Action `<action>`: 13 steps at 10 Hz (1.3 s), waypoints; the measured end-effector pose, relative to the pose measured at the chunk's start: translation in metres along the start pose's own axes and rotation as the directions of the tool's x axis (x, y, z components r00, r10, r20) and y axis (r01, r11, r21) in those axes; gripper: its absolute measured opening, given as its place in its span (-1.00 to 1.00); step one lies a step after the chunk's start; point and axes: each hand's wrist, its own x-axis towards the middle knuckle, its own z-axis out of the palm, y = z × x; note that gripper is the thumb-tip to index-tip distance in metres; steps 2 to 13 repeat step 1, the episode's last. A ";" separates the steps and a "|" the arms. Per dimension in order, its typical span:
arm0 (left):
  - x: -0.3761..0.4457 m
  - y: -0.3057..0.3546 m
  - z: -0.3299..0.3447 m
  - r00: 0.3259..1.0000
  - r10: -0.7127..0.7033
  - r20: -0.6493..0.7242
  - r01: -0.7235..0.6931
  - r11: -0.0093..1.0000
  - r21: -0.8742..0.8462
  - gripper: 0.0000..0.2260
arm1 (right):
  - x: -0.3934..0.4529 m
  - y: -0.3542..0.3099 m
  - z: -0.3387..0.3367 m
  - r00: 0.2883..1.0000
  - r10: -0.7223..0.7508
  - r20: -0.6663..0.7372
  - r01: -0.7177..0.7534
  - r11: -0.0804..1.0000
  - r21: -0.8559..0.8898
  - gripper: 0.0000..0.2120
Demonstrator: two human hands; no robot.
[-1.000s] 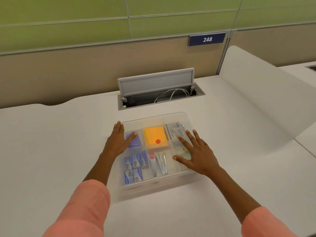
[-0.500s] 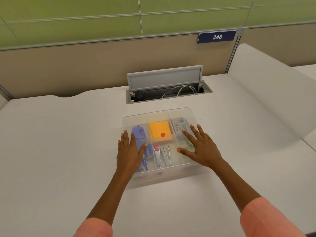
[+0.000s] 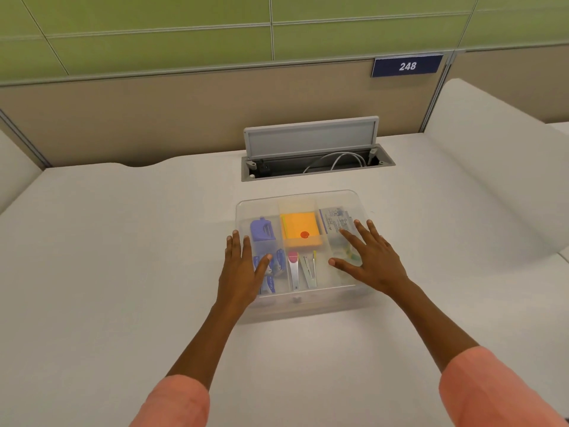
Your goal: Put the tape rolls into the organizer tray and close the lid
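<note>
Desk [image 3: 123, 257]: organizer tray [image 3: 303, 200] under hands [image 3: 308, 272]

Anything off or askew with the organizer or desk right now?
Nothing stands out. The lid sits square on the organizer tray, both hands flat on it: left hand, right hand. No contents spilled on the desk.

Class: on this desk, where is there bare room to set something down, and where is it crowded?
Bare desk lies wide open left of the organizer, and right of it up to the divider. The near strip between the sleeves is also free. Crowded: the organizer, with the left hand and right hand flat on its lid, and the open cable hatch behind.
</note>
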 end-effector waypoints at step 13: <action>0.002 -0.001 -0.001 1.000 0.018 -0.006 -0.017 0.999 0.034 -0.35 | 0.001 -0.003 -0.008 0.999 0.018 -0.037 -0.013 0.990 0.142 -0.25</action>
